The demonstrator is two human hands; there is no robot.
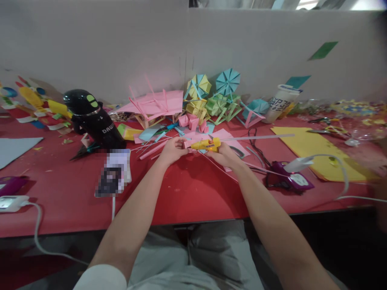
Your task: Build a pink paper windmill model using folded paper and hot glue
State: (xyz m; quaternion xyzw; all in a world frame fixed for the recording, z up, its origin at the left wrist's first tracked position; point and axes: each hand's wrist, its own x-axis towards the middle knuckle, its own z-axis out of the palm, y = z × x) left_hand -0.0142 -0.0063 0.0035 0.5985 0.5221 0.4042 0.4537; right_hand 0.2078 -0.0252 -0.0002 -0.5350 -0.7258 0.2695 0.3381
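Head view: right hand (pixel 226 156), closed round one yellow glue gun (pixel 205 145), nozzle pointing left; left hand (pixel 174 151), fingers pinching a small pink paper piece (pixel 190 146) at the nozzle. Beyond, on the red table (pixel 196 197): folded paper umbrellas in yellow and blue (pixel 228 81); far left, one black bottle (pixel 95 121).

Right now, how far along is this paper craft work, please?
Partly done, it seems. The blue paper wheel and yellow paper wheel by the wall look assembled. The right hand holds a yellow glue gun close to a pink paper piece in the left hand. The loose pink strips probably remain to attach.
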